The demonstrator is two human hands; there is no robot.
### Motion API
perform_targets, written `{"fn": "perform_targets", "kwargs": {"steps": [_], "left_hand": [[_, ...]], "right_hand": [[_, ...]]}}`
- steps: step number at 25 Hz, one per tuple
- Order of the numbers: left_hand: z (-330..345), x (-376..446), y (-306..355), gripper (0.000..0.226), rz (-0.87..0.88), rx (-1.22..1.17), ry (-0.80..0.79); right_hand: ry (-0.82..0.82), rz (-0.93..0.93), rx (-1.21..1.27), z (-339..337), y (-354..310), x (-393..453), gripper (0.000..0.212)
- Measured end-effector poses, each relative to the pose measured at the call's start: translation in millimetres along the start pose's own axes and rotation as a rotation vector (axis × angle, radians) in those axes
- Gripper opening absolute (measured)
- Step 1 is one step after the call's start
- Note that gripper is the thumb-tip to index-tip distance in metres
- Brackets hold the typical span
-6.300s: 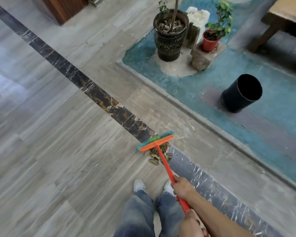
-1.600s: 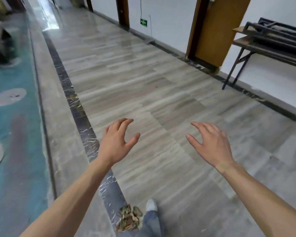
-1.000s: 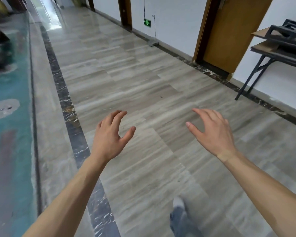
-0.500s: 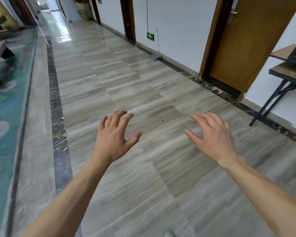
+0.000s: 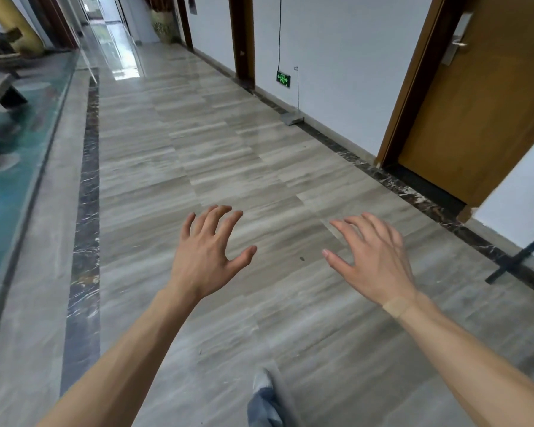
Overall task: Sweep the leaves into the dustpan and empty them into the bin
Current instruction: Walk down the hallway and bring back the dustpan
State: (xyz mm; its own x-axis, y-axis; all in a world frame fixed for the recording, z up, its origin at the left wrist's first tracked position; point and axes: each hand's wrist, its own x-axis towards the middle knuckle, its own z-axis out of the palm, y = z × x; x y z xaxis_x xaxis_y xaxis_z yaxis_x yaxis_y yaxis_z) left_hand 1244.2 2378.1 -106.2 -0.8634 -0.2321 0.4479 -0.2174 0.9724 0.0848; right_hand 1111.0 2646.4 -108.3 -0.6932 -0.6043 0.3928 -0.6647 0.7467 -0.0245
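A long corridor floor (image 5: 216, 167) of grey, wood-grained tile runs away from the camera, glossy with reflected light at its far end. A dark marble strip (image 5: 87, 211) runs lengthwise along its left side, and beyond a pale border lies a teal painted area (image 5: 10, 180). On the right a white wall (image 5: 336, 72) meets the floor along a dark skirting band, with a green exit sign (image 5: 283, 78) low on it and a wooden door (image 5: 481, 100) with a metal handle plate nearer by. A black metal leg (image 5: 518, 257) slants in at the right edge. Both bare arms reach forward over the open middle of the floor: the left hand (image 5: 208, 254) and the right hand (image 5: 373, 257) have their fingers spread and slightly bent, each grip holding nothing, well apart from each other. A shoe and jeans leg (image 5: 265, 396) show at the bottom edge. No leaves, dustpan or bin appear in this view.
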Motion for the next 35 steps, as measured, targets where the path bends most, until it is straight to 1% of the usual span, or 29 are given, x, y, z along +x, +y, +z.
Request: {"fn": "perform_targets", "kwargs": {"steps": [5,8,12,20,25,28,33,35], "left_hand": [[56,150,-70,0.071,0.001,-0.018,-0.036],[80,219,-93,0.07,0.013,-0.025,-0.035],[128,319,-126,0.07,0.02,-0.045,-0.016],[243,538,-171,0.069,0.022,-0.009,-0.019],[298,684,-195,0.069,-0.017,-0.009,-0.024],[325,751,-209,0.069,-0.033,-0.045,-0.002],[403,885,-252,0.068,-0.032,-0.072,0.011],[432,929,-268,0.068,-0.02,-0.078,0.03]], "right_hand": [[-0.024,0.048,-0.008,56,13,152,0.061],[-0.011,0.057,-0.01,77,23,220,0.06],[-0.005,0.077,0.001,123,47,321,0.061],[0.027,0.076,0.059,235,131,542,0.059],[0.005,0.081,0.08,281,186,690,0.063],[0.003,0.062,0.082,303,208,763,0.063],[-0.018,0.051,0.061,372,245,897,0.061],[0.003,0.039,0.063,397,255,941,0.061]]}}
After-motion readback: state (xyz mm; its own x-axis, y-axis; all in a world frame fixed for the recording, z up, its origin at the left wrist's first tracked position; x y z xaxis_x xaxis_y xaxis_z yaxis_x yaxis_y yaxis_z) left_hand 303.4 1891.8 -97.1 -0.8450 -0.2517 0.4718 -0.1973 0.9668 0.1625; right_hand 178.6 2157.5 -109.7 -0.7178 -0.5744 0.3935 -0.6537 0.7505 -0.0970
